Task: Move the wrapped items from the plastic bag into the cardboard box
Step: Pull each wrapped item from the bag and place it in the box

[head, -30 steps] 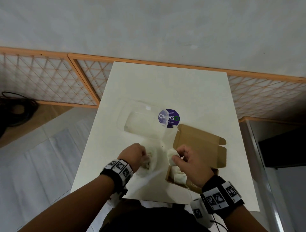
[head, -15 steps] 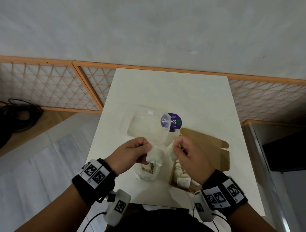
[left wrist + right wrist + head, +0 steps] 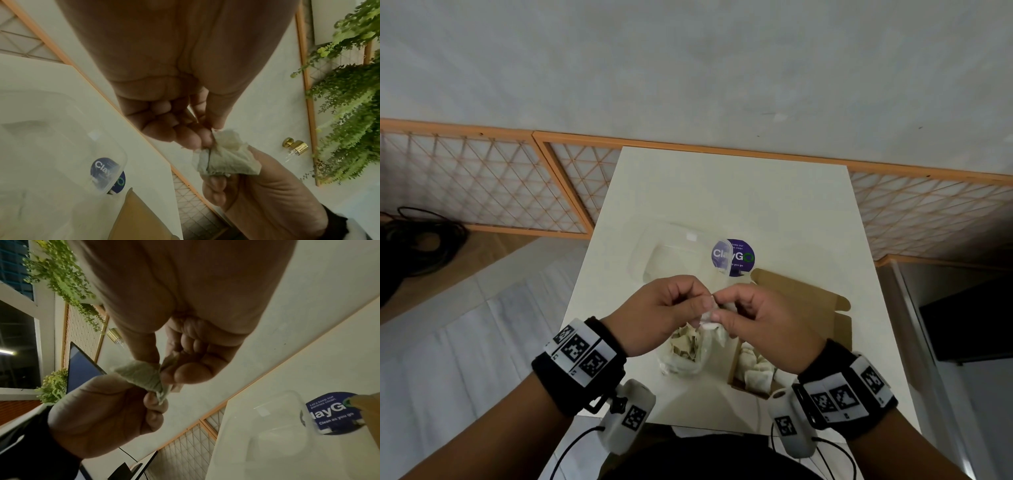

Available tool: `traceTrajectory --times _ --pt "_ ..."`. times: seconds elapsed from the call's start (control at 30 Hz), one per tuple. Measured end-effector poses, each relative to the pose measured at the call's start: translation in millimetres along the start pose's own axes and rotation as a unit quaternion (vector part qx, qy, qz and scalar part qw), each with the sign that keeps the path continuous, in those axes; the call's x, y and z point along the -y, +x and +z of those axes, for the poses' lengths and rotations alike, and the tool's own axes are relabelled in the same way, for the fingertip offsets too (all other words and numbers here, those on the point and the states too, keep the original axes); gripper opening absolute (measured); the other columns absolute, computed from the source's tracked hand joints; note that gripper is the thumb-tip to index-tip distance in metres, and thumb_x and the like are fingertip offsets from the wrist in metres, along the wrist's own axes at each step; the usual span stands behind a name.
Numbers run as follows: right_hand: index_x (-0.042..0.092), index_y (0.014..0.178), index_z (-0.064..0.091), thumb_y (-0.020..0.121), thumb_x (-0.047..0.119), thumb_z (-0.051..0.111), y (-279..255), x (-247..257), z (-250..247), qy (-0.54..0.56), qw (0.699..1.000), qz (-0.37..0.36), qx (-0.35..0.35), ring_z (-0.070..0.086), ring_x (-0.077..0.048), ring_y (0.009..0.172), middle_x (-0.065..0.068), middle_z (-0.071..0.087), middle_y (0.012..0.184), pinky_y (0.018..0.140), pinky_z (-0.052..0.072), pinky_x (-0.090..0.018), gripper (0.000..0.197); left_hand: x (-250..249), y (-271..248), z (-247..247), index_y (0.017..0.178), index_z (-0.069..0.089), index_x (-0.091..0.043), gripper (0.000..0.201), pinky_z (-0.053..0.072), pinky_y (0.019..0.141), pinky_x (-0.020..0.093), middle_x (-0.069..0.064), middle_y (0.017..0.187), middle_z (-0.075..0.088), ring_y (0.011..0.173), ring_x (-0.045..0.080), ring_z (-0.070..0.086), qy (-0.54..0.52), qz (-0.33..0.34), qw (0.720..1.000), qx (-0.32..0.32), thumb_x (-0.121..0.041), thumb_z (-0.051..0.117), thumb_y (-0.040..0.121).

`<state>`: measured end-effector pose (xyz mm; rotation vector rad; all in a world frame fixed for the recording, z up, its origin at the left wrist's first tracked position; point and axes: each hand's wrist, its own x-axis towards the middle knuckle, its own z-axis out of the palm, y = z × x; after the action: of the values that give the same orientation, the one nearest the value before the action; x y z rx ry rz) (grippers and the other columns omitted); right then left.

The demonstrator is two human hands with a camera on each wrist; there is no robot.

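Observation:
Both hands meet above the table's near half and pinch one small white wrapped item (image 3: 709,317) between them. My left hand (image 3: 700,303) grips its left corner with thumb and fingertips; in the left wrist view that pinch (image 3: 207,139) is on the crumpled wrap (image 3: 226,155). My right hand (image 3: 724,310) holds the other end, seen also as the wrapped item (image 3: 144,374) in the right wrist view. Below the hands lies the clear plastic bag (image 3: 683,356) with wrapped items in it. The open cardboard box (image 3: 822,308) at the right holds several wrapped items (image 3: 755,371).
A clear plastic container (image 3: 671,255) lies on the white table (image 3: 722,192) beyond the hands, beside a round purple ClayGo sticker (image 3: 739,257). Orange lattice panels (image 3: 482,192) flank the table. Black cables (image 3: 417,240) lie on the floor at left; a dark cabinet (image 3: 969,325) stands right.
My right hand left the box and rose. My left hand lifted a wrapped item out of the bag. The two hands have come together on that item above the bag.

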<state>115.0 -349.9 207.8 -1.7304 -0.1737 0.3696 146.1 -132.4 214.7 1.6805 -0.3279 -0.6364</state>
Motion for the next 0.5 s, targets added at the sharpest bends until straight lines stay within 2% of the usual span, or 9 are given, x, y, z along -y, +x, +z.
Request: traceTrajectory --times 0.07,0.13,0.2,0.3,0.37,0.43,0.5 --pt "0.017 0.097 0.073 0.094 0.015 0.075 -1 -4 1 0.011 1.000 0.006 -0.023 0.062 -0.011 0.067 0.001 0.072 0.078 0.064 0.052 -0.027 0.004 -1 -1 2 0.094 0.072 -0.017 0.022 0.049 0.079 0.036 0.002 0.080 0.069 0.077 0.014 0.062 -0.023 -0.008 1.000 -0.003 -0.039 0.069 0.094" --pt "0.020 0.090 0.070 0.094 0.019 0.075 -2 -8 2 0.014 0.999 0.012 -0.051 0.059 -0.014 0.063 -0.005 0.066 0.071 0.061 0.050 -0.030 0.006 0 -2 4 0.096 0.071 -0.016 0.030 0.050 0.081 0.041 0.009 0.086 0.070 0.081 0.019 0.062 -0.042 -0.024 0.999 -0.001 -0.042 0.080 0.084" --pt "0.019 0.088 0.069 0.095 0.018 0.074 -3 -10 2 0.014 0.998 0.020 -0.061 0.058 -0.016 0.062 -0.010 0.065 0.071 0.060 0.050 -0.031 0.008 2 -3 5 0.098 0.071 -0.014 0.030 0.054 0.081 0.044 0.018 0.094 0.072 0.082 0.022 0.064 -0.034 -0.025 0.999 -0.001 -0.034 0.085 0.081" --pt "0.018 0.093 0.073 0.100 0.018 0.067 -5 -6 4 0.009 0.998 0.028 -0.055 0.064 -0.014 0.067 -0.003 0.072 0.079 0.061 0.055 -0.030 0.008 7 -3 5 0.095 0.071 -0.014 0.012 0.056 0.083 0.057 0.021 0.093 0.072 0.079 0.024 0.064 0.005 -0.021 0.999 -0.029 -0.020 0.076 0.087" --pt "0.017 0.100 0.074 0.103 0.016 0.061 -5 -5 5 0.004 0.998 0.029 -0.054 0.067 -0.011 0.071 -0.002 0.074 0.085 0.064 0.057 -0.032 0.013 10 -4 4 0.094 0.071 -0.013 0.009 0.054 0.082 0.062 0.024 0.092 0.071 0.080 0.029 0.063 -0.006 -0.027 0.999 -0.036 -0.018 0.073 0.087" --pt "0.019 0.106 0.075 0.105 0.016 0.058 -4 -7 7 0.003 0.998 0.034 -0.057 0.069 -0.012 0.077 -0.003 0.075 0.089 0.068 0.058 -0.035 0.017 10 -5 3 0.094 0.068 -0.007 0.017 0.052 0.080 0.059 0.025 0.090 0.069 0.080 0.031 0.061 -0.048 -0.035 0.997 -0.047 -0.018 0.075 0.083" --pt "0.022 0.110 0.075 0.106 0.021 0.057 -2 -8 8 0.012 0.997 0.046 -0.058 0.070 -0.014 0.082 -0.003 0.075 0.090 0.071 0.058 -0.038 0.019 9 -6 3 0.094 0.066 -0.002 0.030 0.050 0.080 0.050 0.020 0.086 0.067 0.080 0.030 0.060 -0.098 -0.038 0.993 -0.061 -0.022 0.077 0.076"
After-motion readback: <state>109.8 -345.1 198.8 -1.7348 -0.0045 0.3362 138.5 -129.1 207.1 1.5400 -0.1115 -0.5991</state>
